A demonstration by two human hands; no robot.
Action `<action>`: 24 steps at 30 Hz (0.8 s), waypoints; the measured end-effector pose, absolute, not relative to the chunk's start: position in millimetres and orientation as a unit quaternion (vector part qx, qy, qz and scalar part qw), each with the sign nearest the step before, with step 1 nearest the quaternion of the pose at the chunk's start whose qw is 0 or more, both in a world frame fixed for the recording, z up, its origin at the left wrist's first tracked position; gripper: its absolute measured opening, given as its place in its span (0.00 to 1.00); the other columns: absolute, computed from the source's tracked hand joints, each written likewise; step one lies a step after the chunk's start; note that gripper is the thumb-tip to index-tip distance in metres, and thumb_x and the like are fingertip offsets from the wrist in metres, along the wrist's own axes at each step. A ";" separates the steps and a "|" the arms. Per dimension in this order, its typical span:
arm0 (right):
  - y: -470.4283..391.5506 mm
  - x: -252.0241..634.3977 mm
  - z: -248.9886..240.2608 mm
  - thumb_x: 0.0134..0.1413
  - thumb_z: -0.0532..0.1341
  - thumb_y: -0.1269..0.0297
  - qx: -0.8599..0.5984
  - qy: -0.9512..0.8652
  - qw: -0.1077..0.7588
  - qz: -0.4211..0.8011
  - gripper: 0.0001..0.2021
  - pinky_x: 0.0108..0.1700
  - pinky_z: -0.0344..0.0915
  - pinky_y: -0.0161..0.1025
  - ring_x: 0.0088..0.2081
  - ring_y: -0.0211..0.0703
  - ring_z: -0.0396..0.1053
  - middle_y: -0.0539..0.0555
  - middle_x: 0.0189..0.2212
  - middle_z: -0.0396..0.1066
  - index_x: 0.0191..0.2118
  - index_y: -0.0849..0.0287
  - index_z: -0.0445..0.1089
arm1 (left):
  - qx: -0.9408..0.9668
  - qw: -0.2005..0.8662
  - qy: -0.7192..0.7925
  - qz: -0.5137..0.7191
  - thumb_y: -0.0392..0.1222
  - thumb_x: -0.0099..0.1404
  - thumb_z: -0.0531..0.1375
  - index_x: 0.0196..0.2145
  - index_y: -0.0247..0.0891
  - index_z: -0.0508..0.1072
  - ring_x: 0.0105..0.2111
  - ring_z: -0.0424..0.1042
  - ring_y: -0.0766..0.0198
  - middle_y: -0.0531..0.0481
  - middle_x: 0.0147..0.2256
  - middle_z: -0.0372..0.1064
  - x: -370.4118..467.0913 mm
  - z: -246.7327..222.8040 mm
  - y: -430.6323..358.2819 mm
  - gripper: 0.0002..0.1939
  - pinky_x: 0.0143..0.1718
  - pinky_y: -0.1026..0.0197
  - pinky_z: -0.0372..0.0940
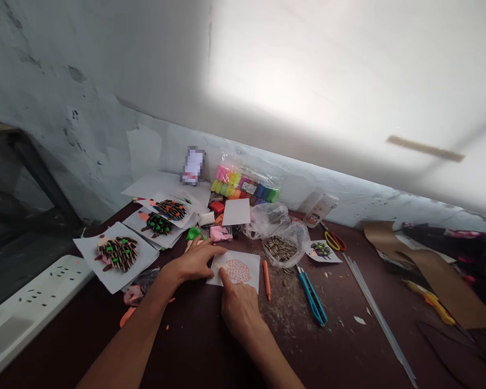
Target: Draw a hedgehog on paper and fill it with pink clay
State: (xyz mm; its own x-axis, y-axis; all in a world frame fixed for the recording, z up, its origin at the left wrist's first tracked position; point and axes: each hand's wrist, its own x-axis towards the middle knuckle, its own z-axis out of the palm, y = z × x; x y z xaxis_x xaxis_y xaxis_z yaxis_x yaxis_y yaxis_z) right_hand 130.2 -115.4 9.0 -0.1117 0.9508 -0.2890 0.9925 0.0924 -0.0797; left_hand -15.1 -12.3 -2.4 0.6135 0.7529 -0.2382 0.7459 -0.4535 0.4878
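On the dark table lies a white square of paper (254, 265) with an orange-red drawing (238, 271), a rounded outline filled with small marks. My left hand (194, 262) rests at the paper's left edge, thumb and forefinger spread apart. The forefinger of my right hand (240, 305) is stretched out and presses on the left part of the drawing, its other fingers curled under. Whether a bit of clay lies beneath that fingertip I cannot tell. Right of the paper lies an orange marker (266, 281). Pink clay (221, 233) and green clay (193, 233) sit just behind my left hand.
Finished seed-covered hedgehog pictures (117, 253) lie at left, beside a white power strip (36, 308). Behind are coloured clay packs (243, 186) and a bag of striped seeds (282, 247). Blue tweezers-like cutter (312, 297), scissors (335, 240), clear glue sticks (378, 319) and a yellow-handled tool (433, 302) lie at right.
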 end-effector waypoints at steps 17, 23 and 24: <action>-121.2 140.7 14.2 0.61 0.49 0.74 0.696 0.700 0.097 -0.123 0.29 0.38 0.65 0.41 0.42 0.56 0.77 0.64 0.40 0.79 0.68 0.55 0.56 | 0.858 0.271 0.435 0.024 0.29 0.49 0.57 0.60 0.47 0.66 0.70 0.43 0.50 0.49 0.65 0.59 -13.6 -9.7 -11.0 0.40 0.69 0.38 0.32; -117.9 132.4 11.5 0.61 0.48 0.75 0.676 0.720 0.092 -0.126 0.30 0.38 0.65 0.41 0.43 0.55 0.77 0.64 0.40 0.78 0.69 0.55 0.53 | 0.856 0.275 0.435 0.032 0.30 0.49 0.58 0.60 0.49 0.67 0.69 0.44 0.49 0.51 0.63 0.62 -14.4 -7.6 -11.5 0.39 0.69 0.38 0.32; -117.3 131.6 11.1 0.62 0.48 0.75 0.676 0.721 0.092 -0.126 0.30 0.38 0.65 0.41 0.43 0.55 0.77 0.64 0.40 0.78 0.69 0.55 0.53 | 0.855 0.277 0.437 0.031 0.30 0.49 0.58 0.60 0.49 0.67 0.69 0.44 0.50 0.50 0.63 0.62 -14.5 -7.9 -11.4 0.39 0.69 0.39 0.32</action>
